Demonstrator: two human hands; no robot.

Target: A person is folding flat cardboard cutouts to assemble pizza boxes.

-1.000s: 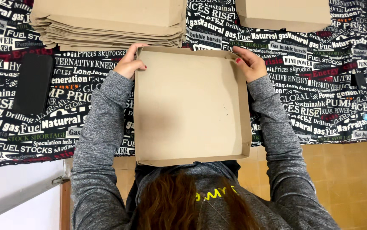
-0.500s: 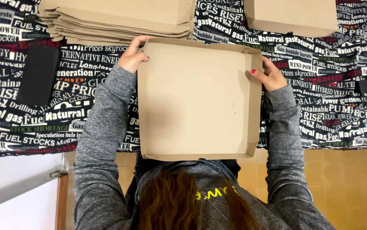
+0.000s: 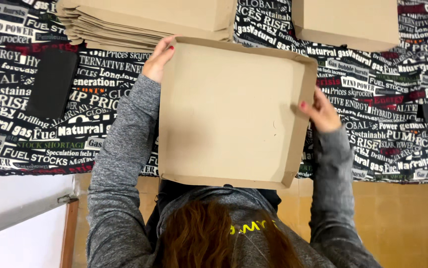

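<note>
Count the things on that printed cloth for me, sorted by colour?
Brown cardboard: 3 – open box, stack of flat sheets, closed box
Black: 1 – flat pouch
Total: 4

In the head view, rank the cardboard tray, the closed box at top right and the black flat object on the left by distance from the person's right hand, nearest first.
From the right hand:
1. Cardboard tray, touched at its right wall.
2. Closed cardboard box, above it at the top right.
3. Black flat object, far across on the left of the printed cloth.

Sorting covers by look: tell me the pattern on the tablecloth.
The tablecloth is black, covered in white printed words with some red and green; head view.
</note>
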